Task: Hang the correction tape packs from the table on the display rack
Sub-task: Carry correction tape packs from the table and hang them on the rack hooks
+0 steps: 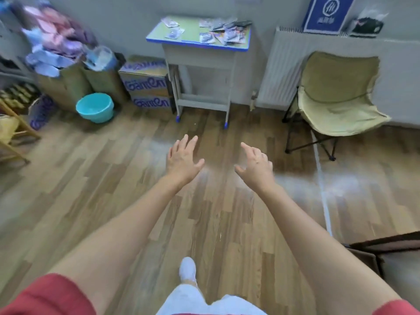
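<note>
Nearest the camera, a white shoe (pixel 187 268) steps forward. Beyond it, left hand (pixel 183 159) and right hand (pixel 255 163) reach ahead, fingers loosely spread, holding nothing, likely readied for pickup. Farthest, correction tape packs (pixel 223 32) lie scattered on the table (pixel 193 43); no display rack shows.

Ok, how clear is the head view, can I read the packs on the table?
Head view: motion blur smears the packs on the table, print unreadable; left hand and right hand are sharper; wide-angle bends the edges; pale glare on the floor.
</note>
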Tool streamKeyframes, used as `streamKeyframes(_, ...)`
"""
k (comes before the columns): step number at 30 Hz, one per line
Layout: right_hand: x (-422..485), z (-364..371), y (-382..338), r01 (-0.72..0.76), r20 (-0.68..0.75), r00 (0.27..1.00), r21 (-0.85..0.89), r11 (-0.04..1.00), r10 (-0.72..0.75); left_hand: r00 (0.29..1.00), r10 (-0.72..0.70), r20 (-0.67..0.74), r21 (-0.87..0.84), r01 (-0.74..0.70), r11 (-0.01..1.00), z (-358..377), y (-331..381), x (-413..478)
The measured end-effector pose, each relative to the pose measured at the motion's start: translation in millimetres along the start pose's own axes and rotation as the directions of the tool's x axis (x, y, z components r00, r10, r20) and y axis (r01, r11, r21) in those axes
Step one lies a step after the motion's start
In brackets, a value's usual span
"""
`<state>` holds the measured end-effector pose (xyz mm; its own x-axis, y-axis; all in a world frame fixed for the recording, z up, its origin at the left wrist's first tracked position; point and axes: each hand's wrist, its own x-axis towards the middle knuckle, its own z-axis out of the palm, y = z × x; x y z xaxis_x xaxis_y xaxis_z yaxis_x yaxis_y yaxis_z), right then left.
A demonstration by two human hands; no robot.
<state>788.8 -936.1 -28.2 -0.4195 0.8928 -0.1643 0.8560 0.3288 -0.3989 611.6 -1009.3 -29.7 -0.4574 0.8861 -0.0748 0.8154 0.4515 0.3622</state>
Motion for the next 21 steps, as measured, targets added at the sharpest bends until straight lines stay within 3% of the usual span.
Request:
streamKeyframes(7, 98.8, 6.3, -71.6, 0.136, -0.022, 0.990, -0.024, 0.990, -0.136, 0.990, -0.103, -0.099, -0.076, 0.096, 0.992, -41.0, -59.7, 84.9)
streamKeyframes(16, 256.9, -9.6, -169.2, 0.131, -0.110, 0.986, 0.009, 0.991, -0.129, 0.984, -0.023, -0.175, -0.049, 0.014, 0.999, -116.3, -111.4, 257.6)
streamKeyframes(21, 330.0, -13.2, -193.7, 0.095, -0.115, 0.989, 0.009, 0.995, -0.094, 0.991, 0.007, -0.137, -0.054, -0.015, 0.998, -123.7, -124.4, 335.1)
